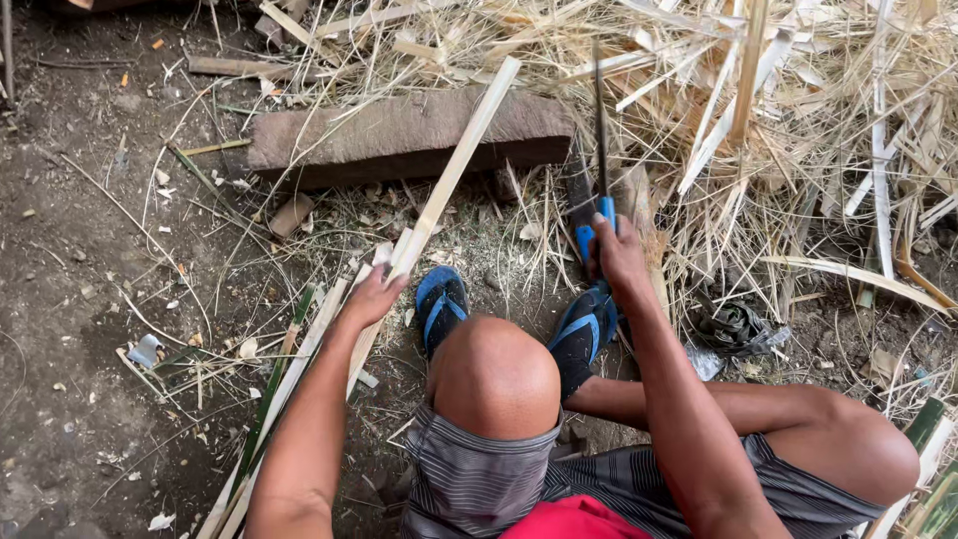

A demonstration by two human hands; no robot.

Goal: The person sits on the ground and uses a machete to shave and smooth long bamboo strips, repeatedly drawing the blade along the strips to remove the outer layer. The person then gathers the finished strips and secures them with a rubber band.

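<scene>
Knife (601, 140) handle hidden inside right hand (619, 255) fist.

Saw both of my arms bare and stretched forward from the bottom edge. Left arm ran up on the left side, elbow nearly straight, wrist slightly bent; left hand (371, 297) was curled closed, fingers wrapped, thumb side up. Right arm crossed over my right thigh, forearm angled up and left; right hand (619, 258) was fisted tight, knuckles facing the camera, wrist straight. Hands sat well apart, left one a bit lower. Left knee was raised between the arms, both feet planted just ahead of it
</scene>
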